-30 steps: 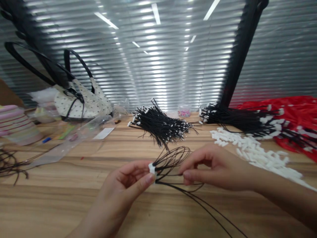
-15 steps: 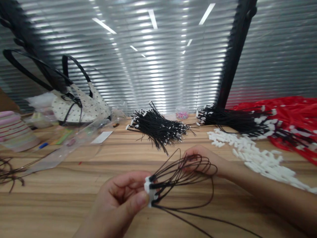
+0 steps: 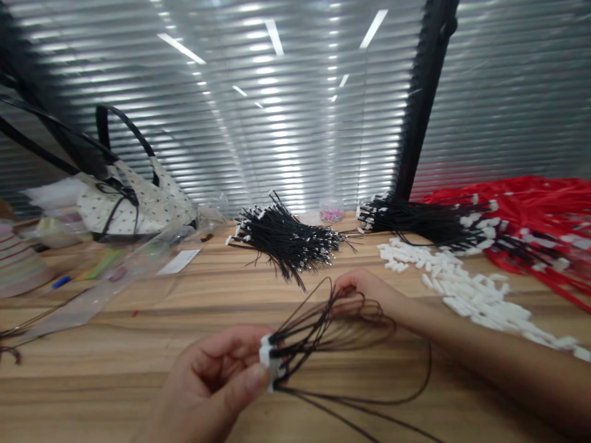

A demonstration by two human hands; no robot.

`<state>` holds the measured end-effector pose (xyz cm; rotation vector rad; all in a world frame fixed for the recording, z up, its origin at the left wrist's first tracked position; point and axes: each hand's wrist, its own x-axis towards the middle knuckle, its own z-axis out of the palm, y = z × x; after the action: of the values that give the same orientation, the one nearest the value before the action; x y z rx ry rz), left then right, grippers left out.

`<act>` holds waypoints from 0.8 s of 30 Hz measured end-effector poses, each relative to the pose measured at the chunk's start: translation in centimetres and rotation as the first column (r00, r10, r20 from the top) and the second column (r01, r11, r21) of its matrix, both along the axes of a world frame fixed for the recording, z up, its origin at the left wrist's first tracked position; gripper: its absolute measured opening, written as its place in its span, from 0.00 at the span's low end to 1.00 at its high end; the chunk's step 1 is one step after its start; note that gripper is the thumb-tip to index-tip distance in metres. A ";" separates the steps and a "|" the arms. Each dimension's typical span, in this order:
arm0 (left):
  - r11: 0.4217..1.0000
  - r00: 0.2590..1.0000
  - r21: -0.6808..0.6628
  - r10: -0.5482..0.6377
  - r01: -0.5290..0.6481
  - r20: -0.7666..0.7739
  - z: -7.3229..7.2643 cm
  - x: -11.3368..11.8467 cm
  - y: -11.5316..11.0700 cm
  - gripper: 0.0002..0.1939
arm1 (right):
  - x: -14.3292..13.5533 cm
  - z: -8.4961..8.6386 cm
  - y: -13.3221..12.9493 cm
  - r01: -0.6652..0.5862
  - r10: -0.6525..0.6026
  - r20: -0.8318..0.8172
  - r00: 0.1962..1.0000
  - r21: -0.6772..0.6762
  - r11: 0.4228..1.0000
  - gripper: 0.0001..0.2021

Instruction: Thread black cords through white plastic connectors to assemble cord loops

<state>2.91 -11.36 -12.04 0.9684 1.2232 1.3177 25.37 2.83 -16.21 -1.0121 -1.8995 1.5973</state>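
The table point(image 3: 152, 344) is wood with light and dark stripes. A big pile of black strings point(image 3: 286, 240) lies on it near the back. A little tub of pink beads point(image 3: 332, 212) sits just behind. Lots of small white pieces point(image 3: 480, 295) are spread out on the right. A spotty bag point(image 3: 133, 203), a white card point(image 3: 179, 262) and a blue thing point(image 3: 61, 282) are on the left.

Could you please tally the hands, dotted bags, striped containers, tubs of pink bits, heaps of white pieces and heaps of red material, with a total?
Left hand and right hand: 2
Dotted bag: 1
Striped container: 1
Tub of pink bits: 1
Heap of white pieces: 1
Heap of red material: 1
Total: 7
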 end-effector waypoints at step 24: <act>0.972 0.980 0.232 0.086 -0.043 -0.177 0.2 -0.1 1.7 0.11 | -1.1 5.0 -6.7 -0.191 0.172 0.082 0.982 0.485 0.854 0.07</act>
<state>2.77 -9.67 -11.87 1.2473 1.2725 1.4678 24.25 -3.86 -11.20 -0.6581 -2.3185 1.0872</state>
